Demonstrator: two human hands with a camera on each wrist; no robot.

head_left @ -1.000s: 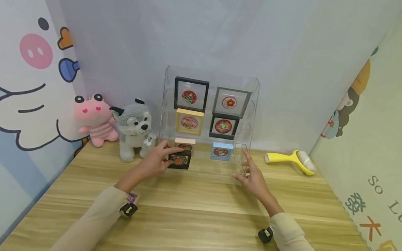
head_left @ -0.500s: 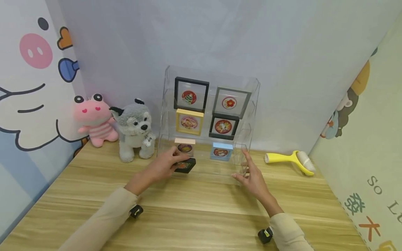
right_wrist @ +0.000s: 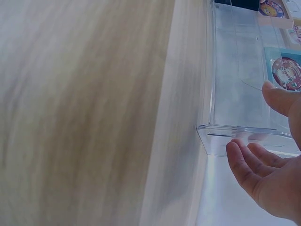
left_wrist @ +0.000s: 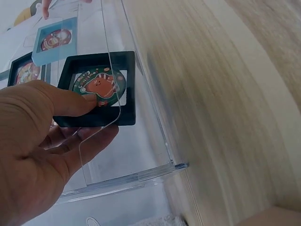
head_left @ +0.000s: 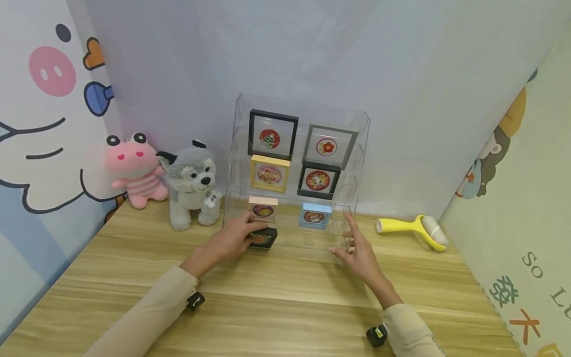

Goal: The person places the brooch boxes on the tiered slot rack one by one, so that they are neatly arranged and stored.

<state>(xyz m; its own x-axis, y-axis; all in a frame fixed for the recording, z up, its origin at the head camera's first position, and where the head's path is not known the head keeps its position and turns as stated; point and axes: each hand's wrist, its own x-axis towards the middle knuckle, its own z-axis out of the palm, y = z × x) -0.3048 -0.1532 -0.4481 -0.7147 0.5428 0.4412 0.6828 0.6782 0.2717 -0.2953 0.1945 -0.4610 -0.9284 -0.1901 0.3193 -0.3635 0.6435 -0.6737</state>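
Note:
My left hand [head_left: 232,237] pinches a small black picture frame [left_wrist: 126,89] at the lowest tier of a clear acrylic stepped stand [head_left: 308,240]. In the left wrist view, its thumb lies over the front and its fingers are behind. Inside the frame is a round green badge with an orange animal; the stand's clear front lip crosses the frame. My right hand [head_left: 362,255] is at the stand's right side, thumb toward the front and fingers relaxed along the outside of the side wall [right_wrist: 244,134]. Above the left hand sits a beige frame [head_left: 263,209], and a blue frame [head_left: 314,216] stands to its right.
Higher tiers carry a yellow frame [head_left: 269,173], two black frames and a grey frame [head_left: 330,145]. Left of the stand are a grey husky plush [head_left: 189,183] and a pink frog plush [head_left: 134,171]. A yellow lint roller [head_left: 412,227] lies to the right.
My left hand has moved right and slightly down with the black frame, lowering it into the front tier below the beige frame. My right hand has stayed in place.

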